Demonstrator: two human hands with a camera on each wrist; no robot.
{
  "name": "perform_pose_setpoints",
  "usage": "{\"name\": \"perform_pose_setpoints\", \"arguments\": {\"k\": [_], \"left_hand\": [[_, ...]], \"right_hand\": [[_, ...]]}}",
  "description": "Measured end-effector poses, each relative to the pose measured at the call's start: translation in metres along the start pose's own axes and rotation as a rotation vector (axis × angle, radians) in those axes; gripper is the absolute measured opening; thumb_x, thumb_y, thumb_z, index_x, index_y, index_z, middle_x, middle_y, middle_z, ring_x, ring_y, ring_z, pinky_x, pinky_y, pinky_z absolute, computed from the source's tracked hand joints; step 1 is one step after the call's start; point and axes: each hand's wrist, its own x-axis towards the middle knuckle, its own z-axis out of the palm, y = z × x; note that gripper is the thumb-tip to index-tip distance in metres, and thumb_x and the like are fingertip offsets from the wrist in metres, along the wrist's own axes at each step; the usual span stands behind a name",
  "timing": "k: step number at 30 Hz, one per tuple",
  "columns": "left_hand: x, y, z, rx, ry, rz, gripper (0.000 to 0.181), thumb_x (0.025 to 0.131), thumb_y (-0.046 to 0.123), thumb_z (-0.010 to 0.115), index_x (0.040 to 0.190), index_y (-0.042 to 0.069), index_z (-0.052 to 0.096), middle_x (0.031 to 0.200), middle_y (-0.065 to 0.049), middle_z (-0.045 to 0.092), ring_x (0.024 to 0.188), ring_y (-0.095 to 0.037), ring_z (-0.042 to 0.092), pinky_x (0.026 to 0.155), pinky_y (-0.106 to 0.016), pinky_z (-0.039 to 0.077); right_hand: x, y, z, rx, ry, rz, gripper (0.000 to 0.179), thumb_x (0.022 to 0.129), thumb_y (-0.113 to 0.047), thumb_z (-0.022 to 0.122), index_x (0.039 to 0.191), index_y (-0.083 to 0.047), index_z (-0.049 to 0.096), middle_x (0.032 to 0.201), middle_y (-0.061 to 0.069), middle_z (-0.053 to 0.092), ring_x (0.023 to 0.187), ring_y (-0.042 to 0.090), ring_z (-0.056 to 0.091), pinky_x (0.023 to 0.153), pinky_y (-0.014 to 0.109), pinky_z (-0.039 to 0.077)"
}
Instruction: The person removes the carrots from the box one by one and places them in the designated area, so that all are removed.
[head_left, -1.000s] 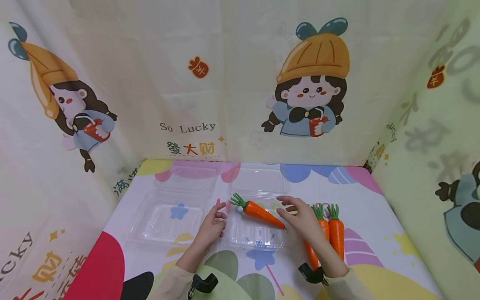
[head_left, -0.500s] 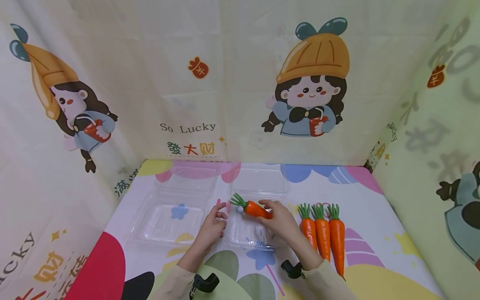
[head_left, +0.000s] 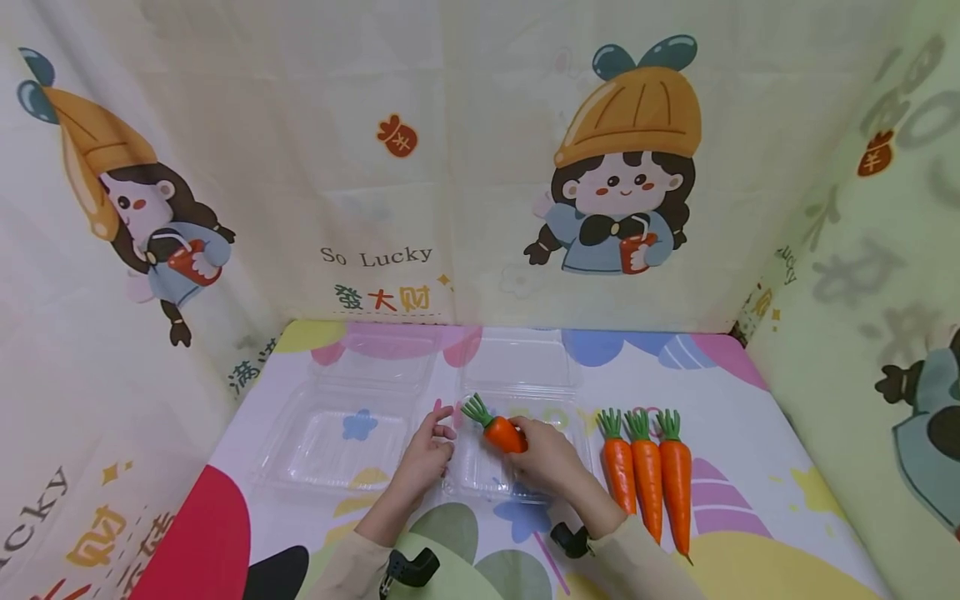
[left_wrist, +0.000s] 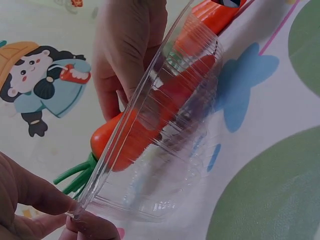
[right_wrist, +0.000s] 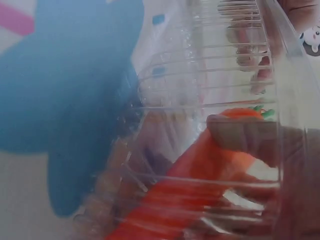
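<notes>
In the head view my right hand (head_left: 551,458) grips an orange carrot (head_left: 504,435) with green stalks, over the right-hand clear plastic box (head_left: 480,492). The left wrist view shows the carrot (left_wrist: 112,142) through the box wall, its stalks at the rim and its tapered end inside. My left hand (head_left: 426,454) is at the left side of this box, and its thumb and finger pinch the rim near one corner (left_wrist: 80,207). The hinged lid (head_left: 517,358) lies flipped back, away from me. My right hand covers the carrot's lower part in the head view.
Several more carrots, one of them the rightmost carrot (head_left: 675,475), lie side by side to the right of my right forearm. A second clear plastic box (head_left: 273,450) with its lid back stands on the left. A printed cloth (head_left: 750,467) covers the table; printed curtains (head_left: 480,167) enclose it.
My right hand has moved left from beside the box and taken hold of the carrot that lay across it. The carrot has shifted slightly towards me. My left hand has stayed put.
</notes>
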Motion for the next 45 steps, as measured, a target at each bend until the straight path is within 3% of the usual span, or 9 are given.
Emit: {"name": "perform_pose_setpoints", "arguments": {"k": [11,18,24,31,38,45], "left_hand": [[0.002,-0.002,-0.001,0.002,-0.014,-0.016,0.063,0.087,-0.008,0.049,0.149,0.002,0.044,0.107,-0.014,0.052,0.068,-0.014,0.044,0.050,-0.020,0.040],[0.001,0.000,-0.002,0.009,-0.011,-0.029,0.063,0.089,-0.007,0.050,0.151,0.003,0.044,0.109,-0.014,0.052,0.069,-0.016,0.044,0.052,-0.021,0.042],[0.002,-0.001,-0.003,0.007,-0.016,-0.015,0.064,0.088,-0.008,0.050,0.151,0.002,0.043,0.108,-0.015,0.051,0.068,-0.015,0.044,0.052,-0.021,0.042],[0.001,-0.003,-0.003,0.007,-0.013,-0.006,0.065,0.086,-0.008,0.049,0.151,0.001,0.043,0.106,-0.014,0.051,0.067,-0.012,0.043,0.051,-0.020,0.041],[0.000,-0.003,-0.001,0.010,-0.021,-0.007,0.063,0.088,-0.007,0.051,0.150,0.003,0.045,0.106,-0.013,0.052,0.068,-0.013,0.044,0.052,-0.021,0.041],[-0.001,-0.002,-0.001,0.018,-0.006,-0.005,0.063,0.087,-0.007,0.050,0.150,0.002,0.044,0.104,-0.012,0.051,0.067,-0.014,0.043,0.051,-0.020,0.040]], "right_hand": [[-0.001,0.001,-0.002,0.065,0.001,0.022,0.053,0.084,-0.014,0.080,0.134,-0.009,0.065,0.110,0.006,0.068,0.092,0.024,0.058,0.087,0.047,0.054],[0.001,0.001,-0.008,0.085,0.079,-0.001,0.050,0.086,-0.017,0.081,0.133,-0.015,0.067,0.113,0.005,0.071,0.089,0.020,0.061,0.084,0.042,0.054],[0.001,-0.001,-0.024,0.143,0.092,0.014,0.053,0.086,-0.022,0.083,0.136,-0.013,0.065,0.118,0.008,0.071,0.086,0.019,0.064,0.073,0.035,0.057],[-0.004,0.001,-0.047,0.235,0.133,0.075,0.059,0.088,-0.031,0.082,0.140,-0.011,0.062,0.122,0.010,0.070,0.095,0.023,0.068,0.077,0.038,0.061],[-0.024,0.010,-0.082,0.316,0.197,0.139,0.065,0.092,-0.034,0.078,0.146,-0.007,0.055,0.129,0.017,0.066,0.103,0.029,0.068,0.080,0.037,0.061],[-0.040,0.023,-0.097,0.294,0.204,0.196,0.073,0.091,-0.044,0.077,0.149,-0.009,0.052,0.132,0.017,0.064,0.107,0.030,0.067,0.082,0.039,0.060]]}}
